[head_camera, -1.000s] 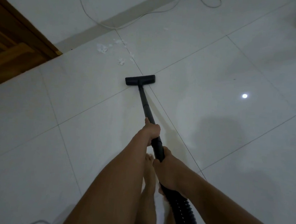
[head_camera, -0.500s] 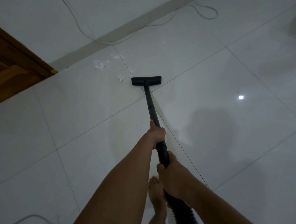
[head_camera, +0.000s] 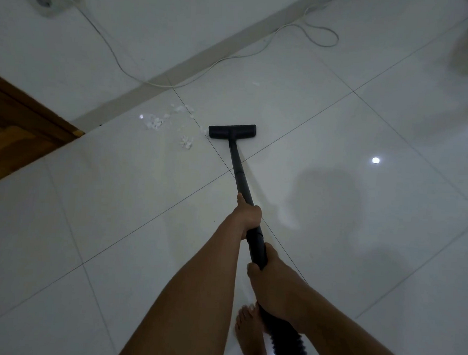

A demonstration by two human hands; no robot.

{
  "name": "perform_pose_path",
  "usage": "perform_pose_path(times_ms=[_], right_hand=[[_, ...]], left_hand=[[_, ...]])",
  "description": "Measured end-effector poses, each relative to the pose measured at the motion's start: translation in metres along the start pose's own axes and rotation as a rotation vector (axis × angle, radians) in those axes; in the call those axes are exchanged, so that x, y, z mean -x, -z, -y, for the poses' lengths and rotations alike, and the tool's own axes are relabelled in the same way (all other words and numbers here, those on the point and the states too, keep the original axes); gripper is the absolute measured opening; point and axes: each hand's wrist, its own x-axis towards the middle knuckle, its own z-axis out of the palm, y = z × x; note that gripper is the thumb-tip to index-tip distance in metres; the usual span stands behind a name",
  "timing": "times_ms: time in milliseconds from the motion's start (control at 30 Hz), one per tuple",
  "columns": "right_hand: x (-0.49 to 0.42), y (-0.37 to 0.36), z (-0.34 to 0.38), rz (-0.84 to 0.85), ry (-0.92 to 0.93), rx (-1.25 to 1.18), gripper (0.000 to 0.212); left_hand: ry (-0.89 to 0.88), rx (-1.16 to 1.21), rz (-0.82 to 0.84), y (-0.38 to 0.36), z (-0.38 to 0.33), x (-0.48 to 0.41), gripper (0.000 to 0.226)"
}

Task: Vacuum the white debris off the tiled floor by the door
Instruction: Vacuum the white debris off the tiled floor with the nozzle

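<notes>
White debris point(head_camera: 155, 123) lies in scattered bits on the tiled floor point(head_camera: 111, 219) close to the foot of the wall, between the wooden door point(head_camera: 21, 131) on my left and the vacuum head point(head_camera: 232, 131). One clump sits just left of the head, apart from it. Smaller flecks trail along a grout line toward the head's left end, and I cannot tell whether the nearest one touches it. In this dim light I cannot count the pieces.

The head lies flat on the floor across that grout line, and its black wand point(head_camera: 238, 172) runs back toward me. My left hand point(head_camera: 248, 213) grips the wand farther up, fingers wrapped round it and thumb laid along the top; the fingertips are hidden under the tube. My right hand point(head_camera: 273, 285) holds the thicker near end, fingers curled round it, covering the place where the ribbed hose point(head_camera: 286, 340) begins. The hose runs off the bottom edge. A bare foot point(head_camera: 249, 330) shows between my forearms, partly behind the hose.

A white cable point(head_camera: 117, 60) drops from a wall socket point(head_camera: 51, 3) and loops over the floor toward the top edge. The door is cut off at the left edge. A blurred shape in the top right corner is too smeared to make out.
</notes>
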Motion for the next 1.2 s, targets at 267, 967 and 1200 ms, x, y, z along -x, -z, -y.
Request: perform_pose_path(times_ms=[267, 967, 1200], right_hand=[[-0.048, 0.022, 0.023, 0.02, 0.009, -0.041, 0.047], [-0.115, 0.098, 0.068, 0.031, 0.042, -0.206, 0.054], [-0.137, 0.116, 0.08, 0.033, 0.024, -0.279, 0.051]], left_hand=[[-0.027, -0.022, -0.018, 0.014, -0.044, -0.038, 0.076], [-0.077, 0.028, -0.006, 0.019, -0.136, -0.107, 0.078], [-0.091, 0.008, -0.009, 0.02, -0.163, -0.128, 0.075]])
